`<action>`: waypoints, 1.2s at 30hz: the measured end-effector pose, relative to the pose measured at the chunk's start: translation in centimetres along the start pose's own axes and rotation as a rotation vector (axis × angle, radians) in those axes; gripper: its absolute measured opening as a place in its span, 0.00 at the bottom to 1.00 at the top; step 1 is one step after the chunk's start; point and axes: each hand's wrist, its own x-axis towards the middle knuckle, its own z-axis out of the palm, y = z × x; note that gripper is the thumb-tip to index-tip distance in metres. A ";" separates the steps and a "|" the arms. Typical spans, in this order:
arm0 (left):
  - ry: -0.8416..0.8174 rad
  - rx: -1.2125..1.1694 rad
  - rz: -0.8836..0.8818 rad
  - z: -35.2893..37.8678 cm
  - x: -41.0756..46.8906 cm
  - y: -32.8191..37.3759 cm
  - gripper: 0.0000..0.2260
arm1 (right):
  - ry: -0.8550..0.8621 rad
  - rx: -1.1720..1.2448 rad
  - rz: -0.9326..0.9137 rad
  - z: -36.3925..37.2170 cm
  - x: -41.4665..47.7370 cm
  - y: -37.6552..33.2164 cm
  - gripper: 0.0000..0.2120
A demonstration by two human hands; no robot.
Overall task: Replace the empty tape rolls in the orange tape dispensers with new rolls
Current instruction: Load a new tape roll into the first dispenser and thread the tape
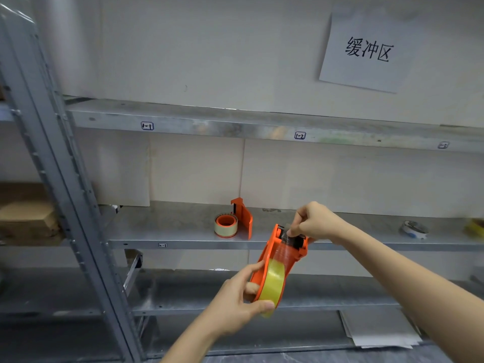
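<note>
An orange tape dispenser (272, 247) with a yellowish clear tape roll (273, 286) on it is held in the air in front of the metal shelf. My left hand (235, 305) grips the dispenser's round end and the roll from below. My right hand (313, 224) pinches the free end of the tape at the dispenser's cutter head. A second orange dispenser (242, 218) stands on the middle shelf (170, 231), with a thin tape roll on an orange core (226, 226) beside it.
A near-empty roll (415, 229) and a yellow roll (475, 227) lie on the shelf at right. A grey upright post (68, 195) runs down the left. Cardboard boxes (26, 216) sit at far left. Papers (379, 328) lie on the lower shelf. A paper sign (366, 51) hangs on the wall.
</note>
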 end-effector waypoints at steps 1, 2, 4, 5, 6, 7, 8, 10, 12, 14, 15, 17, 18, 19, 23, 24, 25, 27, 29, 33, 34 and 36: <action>0.000 0.002 -0.003 0.0 0.1 -0.1 0.31 | -0.001 -0.002 0.002 -0.1 0.1 -0.1 0.08; -0.003 -0.004 -0.008 0.0 0.1 -0.1 0.30 | -0.002 -0.004 0.002 -0.1 0.1 -0.2 0.08; -0.011 -0.033 -0.018 0.1 0.2 -0.2 0.29 | -0.004 -0.001 -0.003 -0.2 0.2 -0.2 0.08; -0.010 -0.043 -0.020 0.1 0.2 -0.2 0.29 | -0.002 0.008 -0.009 -0.2 0.2 -0.2 0.08; -0.005 -0.049 -0.023 0.1 0.2 -0.3 0.28 | 0.004 0.020 -0.018 -0.2 0.2 -0.2 0.08; 0.000 -0.050 -0.024 0.1 0.3 -0.4 0.27 | 0.012 0.035 -0.027 -0.2 0.2 -0.2 0.09; 0.006 -0.048 -0.021 0.1 0.3 -0.5 0.27 | 0.020 0.045 -0.035 -0.1 0.2 -0.2 0.09; 0.017 -0.038 -0.019 0.1 0.3 -0.7 0.27 | 0.030 0.049 -0.043 0.0 0.1 -0.1 0.09; 0.022 -0.030 -0.013 0.3 0.3 -0.6 0.30 | 0.030 0.047 -0.043 0.1 0.1 0.1 0.08; 0.017 -0.045 0.002 0.5 0.2 -0.3 0.34 | 0.026 0.053 -0.039 0.1 0.1 0.2 0.06; 0.004 -0.053 0.010 0.6 0.1 -0.1 0.37 | 0.023 0.054 -0.038 0.1 0.0 0.2 0.06; -0.012 -0.050 0.028 0.7 0.1 0.1 0.40 | 0.018 0.052 -0.036 0.0 0.0 0.2 0.06; -0.015 -0.041 0.036 0.7 0.1 0.2 0.40 | 0.015 0.053 -0.036 -0.1 -0.1 0.2 0.06; -0.020 -0.030 0.041 0.7 0.1 0.2 0.40 | 0.011 0.054 -0.037 0.0 -0.1 0.2 0.07; -0.052 -0.010 0.064 0.8 0.0 0.0 0.38 | -0.013 0.042 -0.047 0.2 -0.2 0.1 0.06; -0.050 -0.013 0.066 0.8 0.0 0.0 0.39 | -0.015 0.043 -0.050 0.2 -0.2 0.1 0.06; -0.042 -0.014 0.066 0.8 -0.1 -0.1 0.40 | -0.017 0.045 -0.052 0.2 -0.2 0.1 0.06; -0.021 -0.016 0.068 0.6 -0.2 -0.2 0.41 | -0.022 0.046 -0.059 0.2 -0.3 -0.1 0.06; -0.010 -0.021 0.068 0.5 -0.4 -0.3 0.42 | -0.030 0.044 -0.068 0.2 -0.3 -0.3 0.07; -0.028 0.014 0.037 0.4 -0.5 -0.3 0.43 | -0.039 0.029 -0.077 0.3 -0.2 -0.6 0.07; -0.030 0.022 0.036 0.4 -0.5 -0.3 0.43 | -0.039 0.027 -0.079 0.4 -0.2 -0.7 0.07; -0.035 0.046 0.036 0.3 -0.4 -0.3 0.42 | -0.039 0.023 -0.091 0.6 -0.2 -1.0 0.07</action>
